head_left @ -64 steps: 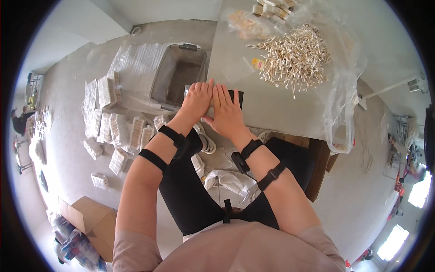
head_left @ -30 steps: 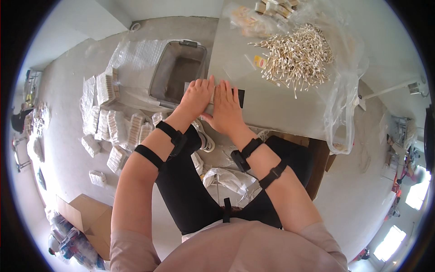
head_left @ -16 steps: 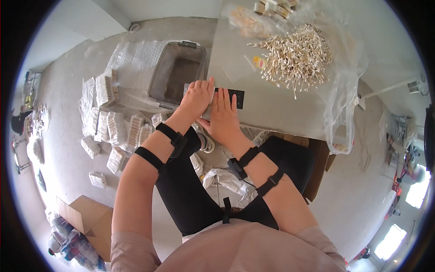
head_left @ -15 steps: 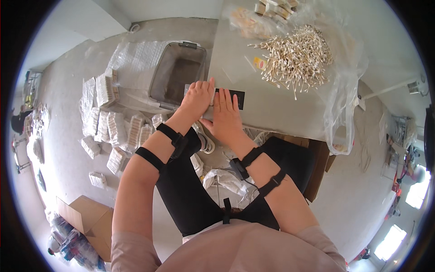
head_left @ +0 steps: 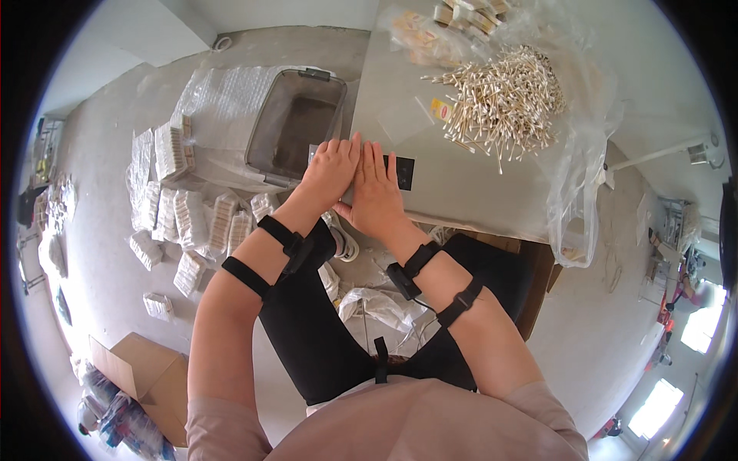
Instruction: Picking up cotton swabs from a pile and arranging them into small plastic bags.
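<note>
Both my hands rest side by side at the table's left front edge, over a flat device with a dark panel [head_left: 404, 174]. My left hand [head_left: 332, 170] covers the device's grey left end, its fingers bent and pressed together; what they hold, if anything, is hidden. Stretched out and lying flat, the fingers of my right hand [head_left: 375, 194] touch the left hand's side and cover part of the panel. Beyond them on the table lies a large loose heap of wooden-stick cotton swabs [head_left: 507, 104], with a small yellow card [head_left: 441, 109] at its left side.
Left of the table stands a grey plastic bin [head_left: 265, 115] beside bubble wrap [head_left: 219, 100]. Wrapped white packs [head_left: 190, 219] lie on the floor. A clear plastic bag [head_left: 573, 223] hangs over the table's right edge. An opened cardboard box [head_left: 154, 376] sits lower left.
My hands have drawn closer together, and a pale strip between them is now hidden. My right hand covers more of the dark panel. The view has shifted slightly.
</note>
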Demonstrator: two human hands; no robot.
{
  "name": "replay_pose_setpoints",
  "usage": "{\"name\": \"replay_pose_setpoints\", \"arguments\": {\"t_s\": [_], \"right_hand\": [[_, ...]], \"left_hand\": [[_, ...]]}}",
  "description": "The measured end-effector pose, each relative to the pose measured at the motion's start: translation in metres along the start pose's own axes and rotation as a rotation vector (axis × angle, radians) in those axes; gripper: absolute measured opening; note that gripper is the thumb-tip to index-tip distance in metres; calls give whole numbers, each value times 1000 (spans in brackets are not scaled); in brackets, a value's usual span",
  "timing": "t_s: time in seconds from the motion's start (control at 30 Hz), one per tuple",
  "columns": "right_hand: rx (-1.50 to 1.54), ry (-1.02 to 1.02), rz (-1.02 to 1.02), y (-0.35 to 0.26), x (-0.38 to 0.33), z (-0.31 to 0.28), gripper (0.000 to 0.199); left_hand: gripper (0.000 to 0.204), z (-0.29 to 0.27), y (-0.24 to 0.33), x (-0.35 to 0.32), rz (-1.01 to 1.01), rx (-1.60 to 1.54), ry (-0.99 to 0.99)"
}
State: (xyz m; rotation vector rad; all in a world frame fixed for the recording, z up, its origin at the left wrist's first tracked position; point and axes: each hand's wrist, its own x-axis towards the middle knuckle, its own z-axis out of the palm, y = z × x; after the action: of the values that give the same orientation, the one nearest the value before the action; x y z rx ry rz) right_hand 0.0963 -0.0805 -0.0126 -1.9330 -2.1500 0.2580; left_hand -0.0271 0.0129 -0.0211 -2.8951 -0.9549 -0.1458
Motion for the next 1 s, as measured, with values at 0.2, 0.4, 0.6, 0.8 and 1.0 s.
{"name": "replay_pose_setpoints", "arguments": {"t_s": [0.2, 0.4, 0.6, 0.8, 1.0], "right_hand": [[21, -1, 22, -7, 4, 0, 111], [42, 21, 39, -21, 13, 2, 107], [152, 33, -75, -66, 38, 15, 102], [418, 8, -193, -83, 41, -25, 81], [858, 61, -339, -24, -13, -146, 37]], "left_hand": [[60, -1, -6, 0, 6, -73, -38], [59, -1, -17, -6, 11, -32, 12], [56, -8, -67, -45, -123, -80, -146], [59, -68, -88, -87, -298, -827, -211], [52, -167, -15, -74, -445, -1994, -546]]}}
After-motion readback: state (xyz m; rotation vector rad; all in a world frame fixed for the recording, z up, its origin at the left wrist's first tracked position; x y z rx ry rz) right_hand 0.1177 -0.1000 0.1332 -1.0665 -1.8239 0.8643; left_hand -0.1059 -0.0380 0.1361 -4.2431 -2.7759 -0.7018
